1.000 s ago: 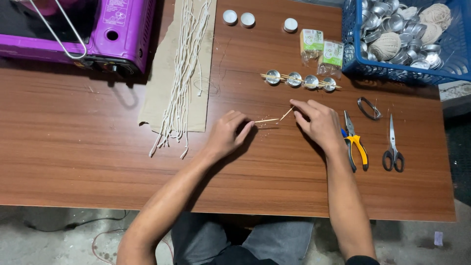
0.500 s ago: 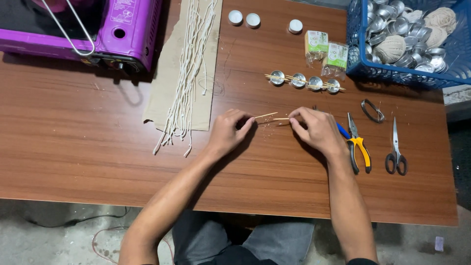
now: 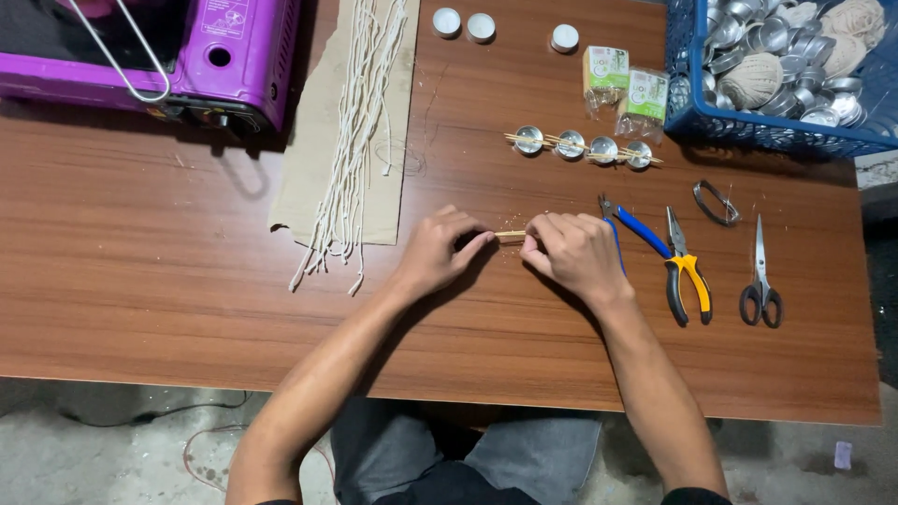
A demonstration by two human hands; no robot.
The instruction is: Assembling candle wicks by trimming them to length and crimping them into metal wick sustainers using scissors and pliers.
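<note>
wooden stick [image 3: 510, 234] pinched at both ends, left hand [image 3: 438, 251] and right hand [image 3: 572, 252] closed on it just above the worktop [image 3: 187, 309], likely mid-snap or trimming; next move probably needs firm pinching, pliers [image 3: 678, 266] beside.

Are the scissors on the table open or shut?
Shut: the scissors lie flat with blades together in one line, right of the pliers.

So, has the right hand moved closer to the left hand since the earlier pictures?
Yes. The right hand has come in toward the left hand, away from the pliers, so less of the thin stick shows between them.
</note>
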